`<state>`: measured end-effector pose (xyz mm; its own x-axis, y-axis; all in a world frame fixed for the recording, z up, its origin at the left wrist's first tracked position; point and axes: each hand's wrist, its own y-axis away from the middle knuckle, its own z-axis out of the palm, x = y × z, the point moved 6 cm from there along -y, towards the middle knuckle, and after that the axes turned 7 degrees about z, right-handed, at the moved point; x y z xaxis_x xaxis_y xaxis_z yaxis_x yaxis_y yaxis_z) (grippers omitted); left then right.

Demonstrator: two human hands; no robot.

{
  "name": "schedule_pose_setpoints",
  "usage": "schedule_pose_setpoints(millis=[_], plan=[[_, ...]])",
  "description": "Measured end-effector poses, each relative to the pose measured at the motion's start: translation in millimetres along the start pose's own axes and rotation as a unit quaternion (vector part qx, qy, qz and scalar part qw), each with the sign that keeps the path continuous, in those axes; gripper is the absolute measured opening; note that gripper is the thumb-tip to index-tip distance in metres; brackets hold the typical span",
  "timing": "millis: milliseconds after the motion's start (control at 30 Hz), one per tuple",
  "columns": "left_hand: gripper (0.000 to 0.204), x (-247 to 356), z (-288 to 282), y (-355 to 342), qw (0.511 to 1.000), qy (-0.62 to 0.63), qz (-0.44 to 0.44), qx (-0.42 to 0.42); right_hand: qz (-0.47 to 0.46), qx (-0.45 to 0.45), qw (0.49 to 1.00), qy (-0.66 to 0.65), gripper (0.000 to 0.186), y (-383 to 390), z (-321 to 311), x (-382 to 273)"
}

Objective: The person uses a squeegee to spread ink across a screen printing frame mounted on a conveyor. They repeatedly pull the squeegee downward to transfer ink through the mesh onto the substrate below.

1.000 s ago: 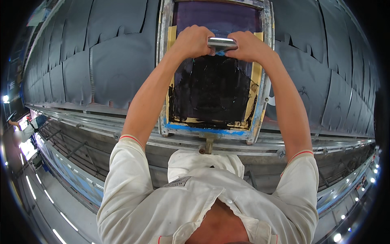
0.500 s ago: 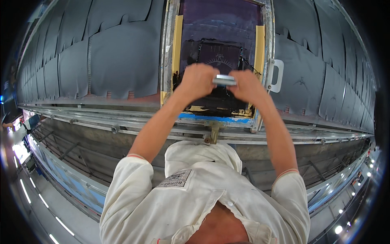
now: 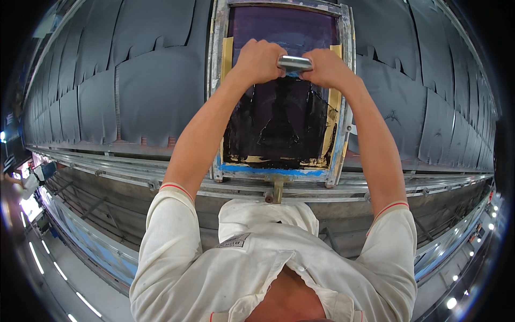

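Inside the frame (image 3: pixel 215 80), the squeegee (image 3: pixel 295 64) stands over the mesh's far part, the left hand (image 3: pixel 261 61) and right hand (image 3: pixel 328 68) clenched round its opposite ends. Black ink (image 3: pixel 279 140) lies nearer the person; dark sheets (image 3: pixel 158 99) flank the frame.

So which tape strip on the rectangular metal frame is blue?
The straight blue strip across the near end of the frame; the yellow tape strips run along its sides.
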<state>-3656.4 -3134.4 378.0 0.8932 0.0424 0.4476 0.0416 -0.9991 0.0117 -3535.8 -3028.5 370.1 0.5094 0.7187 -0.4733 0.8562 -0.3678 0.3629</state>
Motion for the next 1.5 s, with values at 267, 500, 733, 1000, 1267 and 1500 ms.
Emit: schedule_pose_setpoints(millis=[267, 500, 733, 1000, 1267, 1500], plan=[[0.02, -11, 11, -7, 1.0, 0.007, -0.013, -0.022, 0.038, -0.046, 0.998, -0.018, 0.02, -8, 2, 4], [0.015, 26, 24, 50, 0.999, 0.043, 0.016, 0.027, -0.015, 0.006, 1.0, 0.026, 0.02, 47, 40, -15], [0.016, 86, 50, 145, 1.0, 0.027, 0.014, 0.002, -0.045, 0.058, 0.997, -0.006, 0.036, 145, 96, -39], [0.015, 26, 10, 64, 0.999, 0.014, -0.009, 0.05, 0.246, 0.416, 0.868, -0.113, 0.041, 142, 16, 103], [0.028, 25, 12, 59, 0.996, 0.038, 0.0, 0.085, 0.335, 0.322, 0.831, -0.305, 0.032, 128, 57, 153], [0.051, 129, 44, 210, 0.975, -0.009, 0.038, 0.22, 0.279, 0.327, 0.8, -0.42, 0.023, 141, -2, 103]])
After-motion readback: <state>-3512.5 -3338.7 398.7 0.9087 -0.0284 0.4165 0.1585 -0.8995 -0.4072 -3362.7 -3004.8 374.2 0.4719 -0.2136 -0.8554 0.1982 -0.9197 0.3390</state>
